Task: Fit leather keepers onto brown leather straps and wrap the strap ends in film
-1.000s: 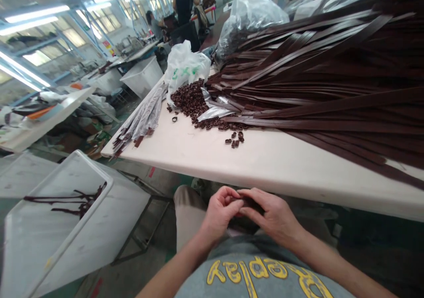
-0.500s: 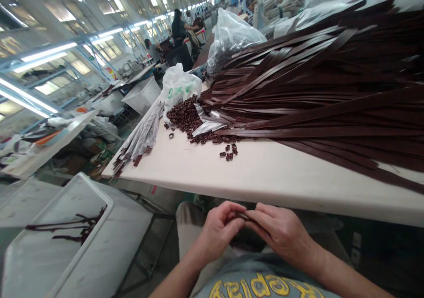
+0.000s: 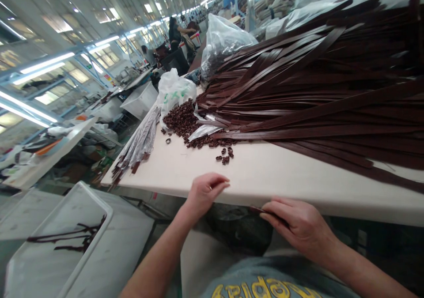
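Over the front edge of the white table (image 3: 185, 172), my left hand (image 3: 205, 194) has its thumb and fingertips close together in a pinch. Whether anything small sits between them I cannot make out. Lower and to the right, my right hand (image 3: 298, 220) is closed on a dark brown leather strap (image 3: 257, 209), whose narrow end pokes out past the fingertips. The rest of that strap is hidden by the hand. Beyond my left hand, a few small brown leather loops (image 3: 225, 160) lie apart from a large heap of loops (image 3: 182, 120).
Long brown leather straps (image 3: 314, 112) cover the table's right side. At the left corner lies a plastic-wrapped strap bundle (image 3: 141, 145), near a white plastic bag (image 3: 175, 88). A white bin (image 3: 126, 227) with a few dark strips stands lower left. People (image 3: 175, 35) work far back.
My hands have come apart. The left moved forward and left, up to the table edge, leaving the strap; the right shifted slightly right, still holding it.
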